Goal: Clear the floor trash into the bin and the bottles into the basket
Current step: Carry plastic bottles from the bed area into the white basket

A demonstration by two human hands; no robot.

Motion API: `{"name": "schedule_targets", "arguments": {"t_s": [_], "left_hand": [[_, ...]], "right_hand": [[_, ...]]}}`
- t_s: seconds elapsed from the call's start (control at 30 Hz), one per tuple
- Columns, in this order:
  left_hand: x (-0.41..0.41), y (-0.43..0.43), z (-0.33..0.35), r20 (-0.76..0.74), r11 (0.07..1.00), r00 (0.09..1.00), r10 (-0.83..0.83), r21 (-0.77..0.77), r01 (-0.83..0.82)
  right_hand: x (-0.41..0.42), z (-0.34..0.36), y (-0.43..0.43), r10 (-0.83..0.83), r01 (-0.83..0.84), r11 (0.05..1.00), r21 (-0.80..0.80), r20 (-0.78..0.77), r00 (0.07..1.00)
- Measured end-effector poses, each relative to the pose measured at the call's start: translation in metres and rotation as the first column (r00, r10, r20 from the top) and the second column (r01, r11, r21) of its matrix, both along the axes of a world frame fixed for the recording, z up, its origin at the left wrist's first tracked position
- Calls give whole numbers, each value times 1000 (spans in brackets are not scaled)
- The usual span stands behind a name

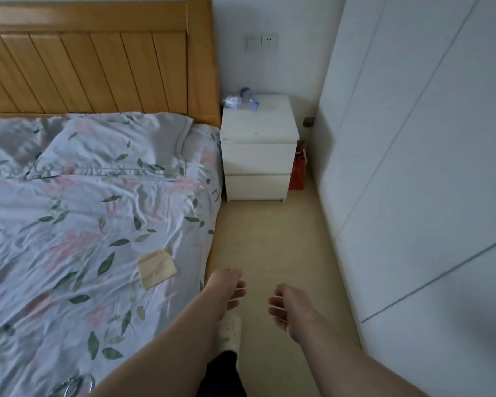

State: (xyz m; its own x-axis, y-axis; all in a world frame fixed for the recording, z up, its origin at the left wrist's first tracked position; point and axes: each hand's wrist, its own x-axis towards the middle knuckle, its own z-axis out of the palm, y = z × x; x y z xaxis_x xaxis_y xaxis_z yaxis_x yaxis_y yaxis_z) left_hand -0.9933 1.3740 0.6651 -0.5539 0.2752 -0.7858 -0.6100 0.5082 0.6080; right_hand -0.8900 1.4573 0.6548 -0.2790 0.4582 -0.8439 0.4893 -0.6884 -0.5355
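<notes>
Two clear plastic bottles (242, 100) lie on their sides at the back left corner of the white nightstand (259, 130), far ahead of me. A beige piece of paper (156, 268) lies on the bed near its right edge. My left hand (228, 289) hangs over the floor beside the bed, fingers loosely curled, holding nothing. My right hand (284, 306) hangs a little to its right, also relaxed and empty. No bin or basket is in view.
The bed (78, 224) with floral bedding fills the left side, its wooden headboard (98, 61) behind. White wardrobe doors (413, 167) line the right. A narrow strip of beige floor (269, 239) runs between them. A red bag (297, 171) stands beside the nightstand. My slippered foot (229, 333) is below my left hand.
</notes>
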Motion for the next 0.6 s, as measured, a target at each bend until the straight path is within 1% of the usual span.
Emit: {"name": "schedule_targets", "arguments": {"t_s": [0.07, 0.17, 0.33, 0.47, 0.53, 0.6], "left_hand": [[-26, 28, -4, 18, 1000, 1000, -16, 1, 16], [-83, 74, -6, 40, 998, 999, 3, 60, -5], [-192, 149, 0, 37, 997, 999, 31, 70, -33], [-257, 201, 8, -2, 998, 1000, 7, 65, -7], [-278, 220, 9, 15, 998, 1000, -20, 57, 20], [-297, 243, 6, 33, 998, 999, -32, 63, 30]], "right_hand": [[-22, -5, 29, -34, 34, 999, 24, 13, 999], [-78, -1, 83, -81, 81, 994, 69, 3, 997], [-190, 16, 156, -80, 82, 992, 100, -28, 996], [-255, 21, 193, -58, 65, 995, 72, -92, 994], [-271, 19, 206, -57, 62, 997, 43, -100, 993], [-287, 13, 227, -93, 94, 995, 9, -92, 991]]}}
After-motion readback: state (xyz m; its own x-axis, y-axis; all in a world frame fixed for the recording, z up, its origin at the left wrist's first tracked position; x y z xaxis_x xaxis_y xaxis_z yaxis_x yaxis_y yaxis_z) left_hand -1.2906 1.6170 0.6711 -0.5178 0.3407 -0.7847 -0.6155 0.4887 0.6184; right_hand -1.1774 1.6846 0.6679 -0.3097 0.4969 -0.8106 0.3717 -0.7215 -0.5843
